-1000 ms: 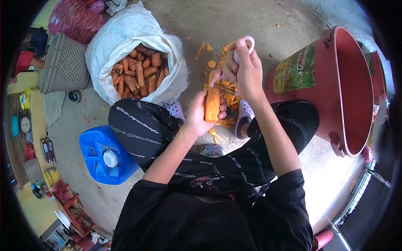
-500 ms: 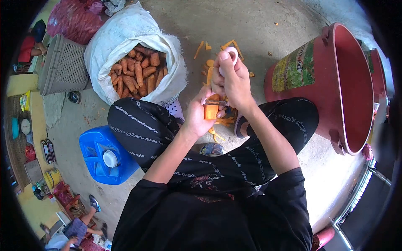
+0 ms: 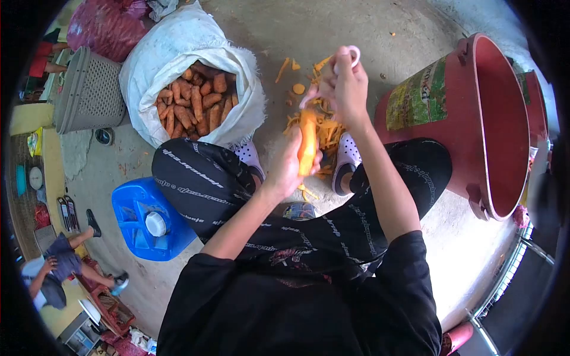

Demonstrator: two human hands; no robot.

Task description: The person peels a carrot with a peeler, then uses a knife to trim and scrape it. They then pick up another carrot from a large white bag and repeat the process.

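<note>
A peeled orange carrot (image 3: 307, 145) stands nearly upright in my left hand (image 3: 285, 169), whose fingers wrap round its lower part. My right hand (image 3: 351, 95) is closed on a pale pink peeler (image 3: 310, 96), with the ring end of its handle showing above the thumb. The peeler's head is slightly blurred and sits just above the carrot's upper tip. Below my hands, a heap of orange peelings (image 3: 328, 127) lies on the floor between my feet. Unpeeled carrots (image 3: 193, 101) fill the open white sack (image 3: 172, 44) to the left.
A large red bucket (image 3: 504, 136) lies tipped beside my right knee. By my left knee is a blue jerrycan (image 3: 133, 216). Grey perforated baskets (image 3: 95, 92) and a red mesh bag (image 3: 104, 26) flank the sack. Another person (image 3: 62, 261) is at the lower left.
My right hand with the peeler has moved up and away from the carrot. The carrot now points upward in my left hand. The person at the lower left has moved.
</note>
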